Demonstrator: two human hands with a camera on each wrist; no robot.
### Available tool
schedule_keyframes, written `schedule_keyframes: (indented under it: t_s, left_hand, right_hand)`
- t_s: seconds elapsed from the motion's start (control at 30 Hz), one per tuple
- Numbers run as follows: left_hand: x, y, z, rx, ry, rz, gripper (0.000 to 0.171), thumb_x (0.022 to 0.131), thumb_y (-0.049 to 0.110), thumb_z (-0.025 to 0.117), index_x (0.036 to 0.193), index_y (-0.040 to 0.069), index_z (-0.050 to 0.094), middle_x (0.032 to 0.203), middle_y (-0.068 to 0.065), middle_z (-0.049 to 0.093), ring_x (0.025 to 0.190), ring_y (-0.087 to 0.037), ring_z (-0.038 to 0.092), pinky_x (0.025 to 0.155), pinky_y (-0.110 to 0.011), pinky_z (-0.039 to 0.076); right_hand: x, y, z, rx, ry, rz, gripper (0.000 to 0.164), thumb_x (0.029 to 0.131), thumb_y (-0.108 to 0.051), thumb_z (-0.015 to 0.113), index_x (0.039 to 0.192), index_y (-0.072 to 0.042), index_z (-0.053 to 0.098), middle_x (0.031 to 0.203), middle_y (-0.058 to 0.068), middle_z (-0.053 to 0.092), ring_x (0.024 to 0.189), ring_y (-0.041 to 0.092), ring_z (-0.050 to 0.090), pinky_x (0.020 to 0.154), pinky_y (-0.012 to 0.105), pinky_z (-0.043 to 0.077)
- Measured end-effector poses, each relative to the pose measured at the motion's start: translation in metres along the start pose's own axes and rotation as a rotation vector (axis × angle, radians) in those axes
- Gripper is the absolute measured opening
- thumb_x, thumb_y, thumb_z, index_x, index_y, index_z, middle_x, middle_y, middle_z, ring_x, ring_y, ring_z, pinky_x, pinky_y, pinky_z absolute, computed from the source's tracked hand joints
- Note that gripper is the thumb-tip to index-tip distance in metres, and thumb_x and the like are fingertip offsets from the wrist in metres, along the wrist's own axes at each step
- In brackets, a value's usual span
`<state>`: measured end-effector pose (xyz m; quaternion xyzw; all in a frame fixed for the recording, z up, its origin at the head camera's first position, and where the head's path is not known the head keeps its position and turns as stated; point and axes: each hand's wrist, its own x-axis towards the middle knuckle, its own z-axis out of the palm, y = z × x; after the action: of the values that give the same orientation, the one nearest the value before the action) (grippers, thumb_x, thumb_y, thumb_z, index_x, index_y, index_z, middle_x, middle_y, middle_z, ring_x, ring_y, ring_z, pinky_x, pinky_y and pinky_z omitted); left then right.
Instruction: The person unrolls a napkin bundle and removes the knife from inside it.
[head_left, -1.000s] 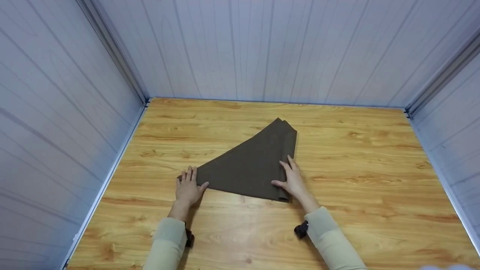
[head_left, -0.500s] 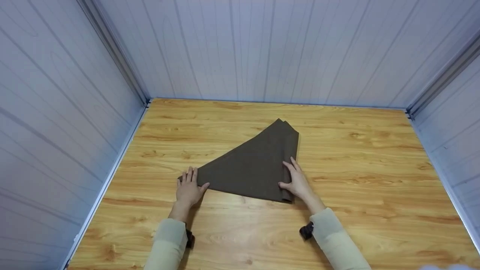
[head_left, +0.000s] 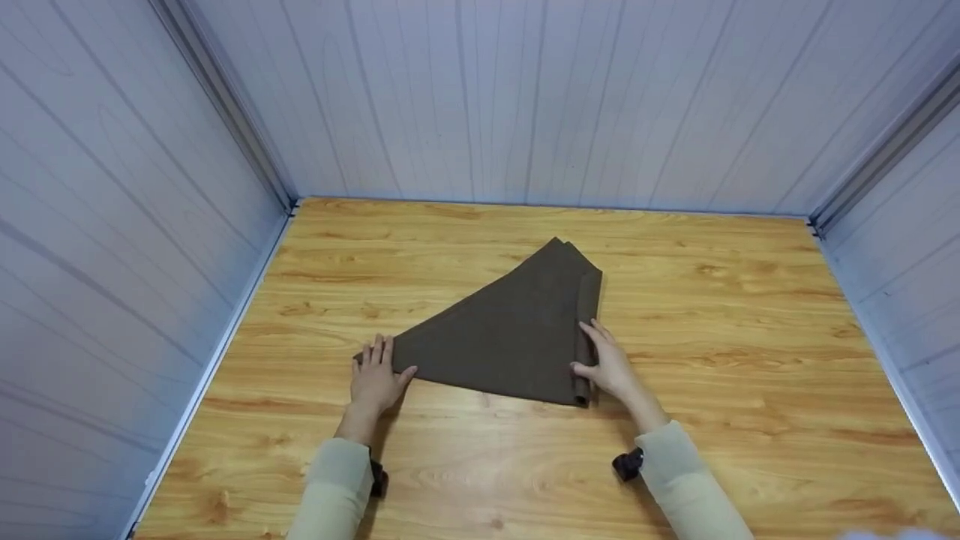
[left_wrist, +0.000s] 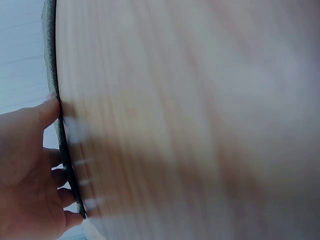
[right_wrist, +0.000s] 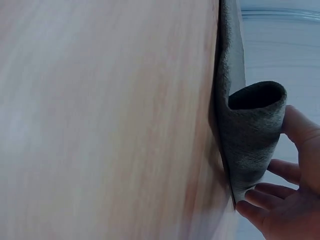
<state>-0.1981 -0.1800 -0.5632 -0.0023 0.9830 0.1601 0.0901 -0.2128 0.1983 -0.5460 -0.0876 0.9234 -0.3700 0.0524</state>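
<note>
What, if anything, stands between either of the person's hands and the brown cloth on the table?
Nothing visible does. The left hand rests directly on the narrow end of the brown cloth, and the right hand touches its rolled edge; neither wrist view shows any other thing between.

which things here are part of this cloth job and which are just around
Part of the job:
- brown cloth, its right edge rolled
- left hand, flat on the cloth's narrow end
- right hand, at the rolled edge
- wooden surface underneath

Just around:
- panelled back wall
- pale shape at lower right, unclear
</note>
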Motion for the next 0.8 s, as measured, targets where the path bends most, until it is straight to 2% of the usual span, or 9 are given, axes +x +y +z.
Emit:
schedule_keyframes:
  t_s: [0.43, 0.8]
  left_hand:
    - [-0.001, 0.000, -0.001, 0.008, -0.008, 0.008, 0.074, 0.090, 0.045, 0.043, 0.141, 0.000, 0.014, 0.145, -0.020, 0.010, 0.130, -0.040, 0.008, 0.100, -0.058, 0.008]
    - [0.000, 0.000, 0.000, 0.005, -0.012, 0.003, 0.074, 0.090, 0.045, 0.044, 0.141, -0.001, 0.016, 0.145, -0.020, 0.010, 0.130, -0.040, 0.008, 0.100, -0.058, 0.007]
  right_hand:
    - [-0.012, 0.017, -0.014, 0.021, 0.069, -0.097, 0.057, 0.076, -0.005, 0.068, 0.127, 0.007, 0.043, 0.127, 0.030, 0.040, 0.118, 0.041, 0.037, 0.096, 0.049, 0.029]
    - [-0.023, 0.032, -0.023, 0.009, 0.027, -0.036, 0.052, 0.080, -0.012, 0.065, 0.124, 0.007, 0.046, 0.126, 0.029, 0.042, 0.118, 0.041, 0.037, 0.097, 0.049, 0.029]
